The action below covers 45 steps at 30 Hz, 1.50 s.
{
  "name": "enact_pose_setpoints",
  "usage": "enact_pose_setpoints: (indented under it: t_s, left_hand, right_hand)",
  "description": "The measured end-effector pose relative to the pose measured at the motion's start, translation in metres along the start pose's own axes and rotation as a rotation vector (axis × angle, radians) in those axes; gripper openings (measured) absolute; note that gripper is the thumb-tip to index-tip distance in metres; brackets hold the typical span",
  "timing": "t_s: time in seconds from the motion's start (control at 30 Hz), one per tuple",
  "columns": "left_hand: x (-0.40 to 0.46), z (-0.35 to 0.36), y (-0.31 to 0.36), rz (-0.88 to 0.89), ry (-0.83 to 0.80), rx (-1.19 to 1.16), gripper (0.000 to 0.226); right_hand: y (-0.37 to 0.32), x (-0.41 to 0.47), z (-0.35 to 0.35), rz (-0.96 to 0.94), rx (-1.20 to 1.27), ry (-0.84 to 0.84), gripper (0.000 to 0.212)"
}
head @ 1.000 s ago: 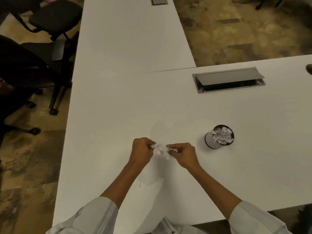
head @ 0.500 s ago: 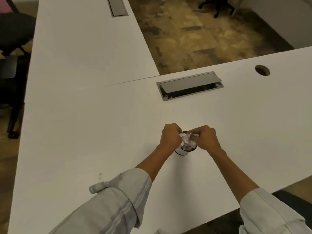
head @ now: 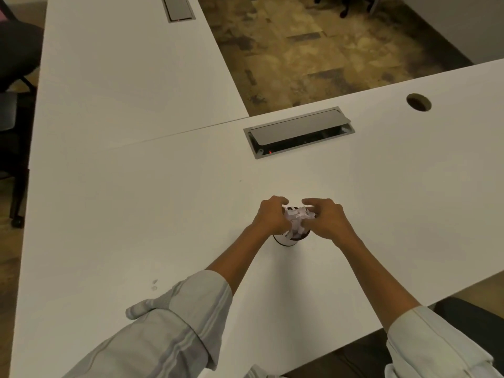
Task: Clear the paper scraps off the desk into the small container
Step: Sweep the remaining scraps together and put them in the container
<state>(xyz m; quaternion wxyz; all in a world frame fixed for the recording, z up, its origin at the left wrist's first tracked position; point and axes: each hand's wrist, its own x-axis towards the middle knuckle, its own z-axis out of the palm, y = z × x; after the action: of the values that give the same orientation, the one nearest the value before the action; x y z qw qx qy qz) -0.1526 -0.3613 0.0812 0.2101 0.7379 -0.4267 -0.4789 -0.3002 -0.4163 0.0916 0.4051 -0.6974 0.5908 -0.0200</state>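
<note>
While the small container (head: 289,239) stands near the table's (head: 136,203) front edge, both hands pinch the paper scraps (head: 296,218) above it. The left hand (head: 270,216) and right hand (head: 326,221) curl round the wad.

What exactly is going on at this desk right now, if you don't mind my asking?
A person is putting paper scraps into a small container on the white desk. The left hand and right hand are curled around the heap at its mouth. The container looks overfull.
</note>
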Motion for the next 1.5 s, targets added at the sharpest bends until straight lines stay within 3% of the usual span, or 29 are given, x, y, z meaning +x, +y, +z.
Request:
enact_pose_setpoints:
  t_s: [0.1, 0.33, 0.47, 0.67, 0.83, 1.07, 1.33, 1.43, 1.5]
  left_hand:
    - [-0.002, -0.003, 0.000, -0.070, -0.066, -0.109, 0.068]
    - [-0.001, -0.014, 0.003, -0.144, -0.153, -0.256, 0.055]
    - [-0.004, -0.018, 0.007, -0.152, -0.230, -0.358, 0.021]
    - [-0.003, -0.019, 0.013, -0.214, -0.290, -0.485, 0.031]
    - [-0.001, -0.022, 0.014, -0.252, -0.258, -0.571, 0.027]
    - [-0.003, -0.033, 0.018, -0.227, -0.289, -0.484, 0.021]
    - [-0.003, -0.046, 0.017, -0.128, -0.395, -0.526, 0.013]
    - [-0.004, -0.044, 0.017, -0.122, -0.364, -0.489, 0.013]
    - [-0.003, -0.039, 0.019, -0.116, -0.241, -0.353, 0.015]
  right_hand:
    - [0.000, -0.003, -0.001, 0.019, 0.051, 0.022, 0.062]
    - [0.001, -0.007, 0.003, -0.035, 0.033, 0.103, 0.043]
    - [0.001, -0.009, 0.007, -0.114, -0.028, 0.162, 0.021]
    - [0.001, -0.013, 0.011, -0.153, -0.130, 0.195, 0.020]
    - [0.000, -0.014, 0.009, -0.091, -0.139, 0.234, 0.024]
    - [-0.005, -0.011, -0.002, -0.121, -0.048, 0.154, 0.028]
    - [-0.003, -0.009, -0.012, -0.147, -0.191, 0.160, 0.021]
    - [-0.004, -0.012, 0.008, -0.220, -0.311, 0.136, 0.015]
    - [-0.004, -0.012, 0.021, -0.262, -0.375, 0.125, 0.014]
